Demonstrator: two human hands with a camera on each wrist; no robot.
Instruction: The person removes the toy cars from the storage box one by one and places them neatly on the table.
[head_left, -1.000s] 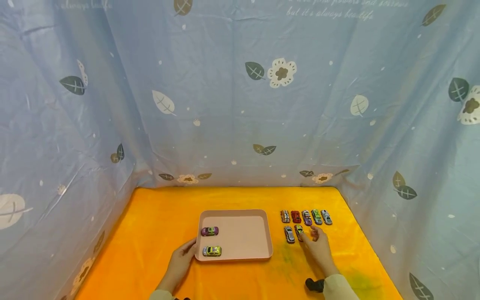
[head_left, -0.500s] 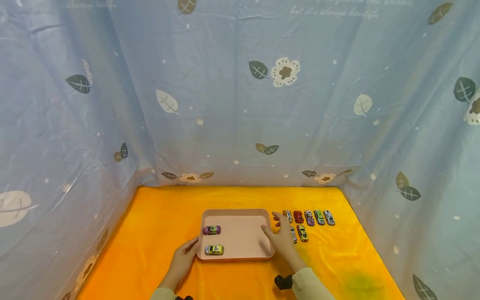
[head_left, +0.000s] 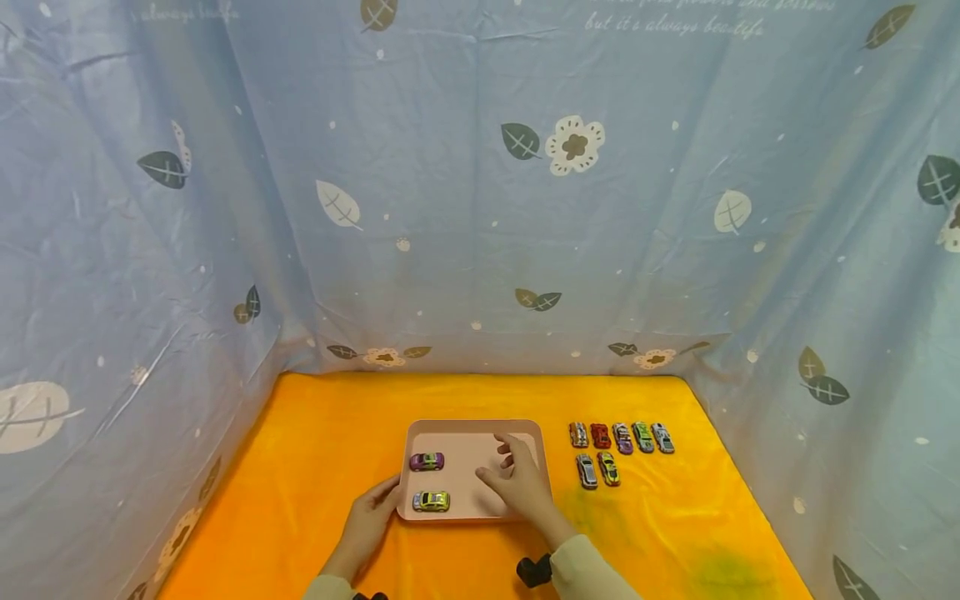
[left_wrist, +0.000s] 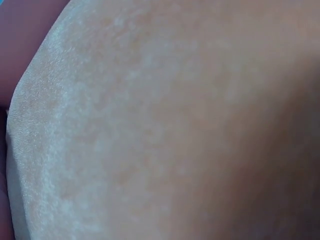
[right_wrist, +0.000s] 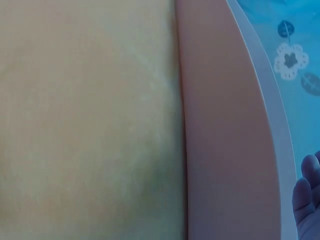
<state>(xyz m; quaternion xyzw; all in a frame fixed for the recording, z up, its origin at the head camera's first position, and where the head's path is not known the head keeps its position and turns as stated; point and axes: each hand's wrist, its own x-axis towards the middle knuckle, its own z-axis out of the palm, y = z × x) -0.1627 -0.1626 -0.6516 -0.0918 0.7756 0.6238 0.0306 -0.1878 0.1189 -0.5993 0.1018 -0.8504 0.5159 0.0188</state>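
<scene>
A shallow pink tray (head_left: pixel 480 515) lies on the orange cloth in the head view. Two toy cars stand in its left part: a purple-and-green toy car (head_left: pixel 427 462) and, nearer me, a yellow-green toy car (head_left: pixel 431 502). My left hand (head_left: pixel 367 521) holds the tray's left edge; some fingertips are hidden at the wall. Over the tray's right half hovers my right hand (head_left: pixel 519 482), its thumb and fingers parted with nothing visible between them. A blurred surface fills most of the left wrist view. In the right wrist view, fingertips (right_wrist: pixel 303 200) show beside the pink tray wall.
Right of the tray, several toy cars stand in a back row, among them a red toy car (head_left: pixel 601 436). In front of them are a silver toy car (head_left: pixel 587 472) and a yellow toy car (head_left: pixel 609 469). Blue patterned curtains (head_left: pixel 450 208) enclose the table.
My right hand has left the yellow toy car, which stays on the cloth, and has moved left over the tray. The left hand keeps its place at the tray's edge.
</scene>
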